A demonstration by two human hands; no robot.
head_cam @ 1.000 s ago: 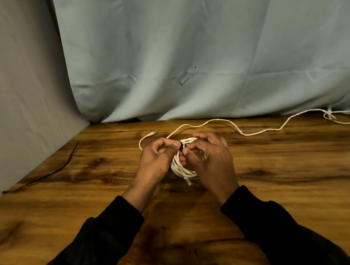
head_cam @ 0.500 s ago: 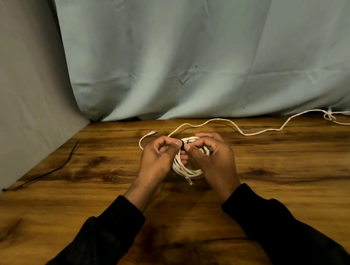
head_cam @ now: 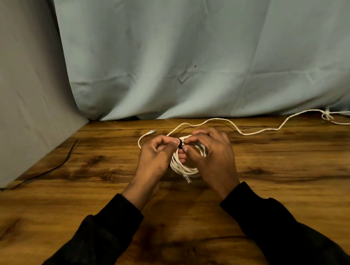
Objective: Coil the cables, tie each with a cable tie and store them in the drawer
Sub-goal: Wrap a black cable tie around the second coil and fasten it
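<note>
At frame centre, left hand (head_cam: 154,159) and right hand (head_cam: 213,156) pinch a black cable tie (head_cam: 180,146) with curled fingers atop the coiled white cable (head_cam: 182,166).

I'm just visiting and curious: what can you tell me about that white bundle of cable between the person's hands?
The coiled white cable is a thin, smooth-looking cord wound into several round loops and held over the wooden table. A clear plug end hangs from its lower edge. A black cable tie crosses the top of the coil, where the left hand and right hand pinch it.
</note>
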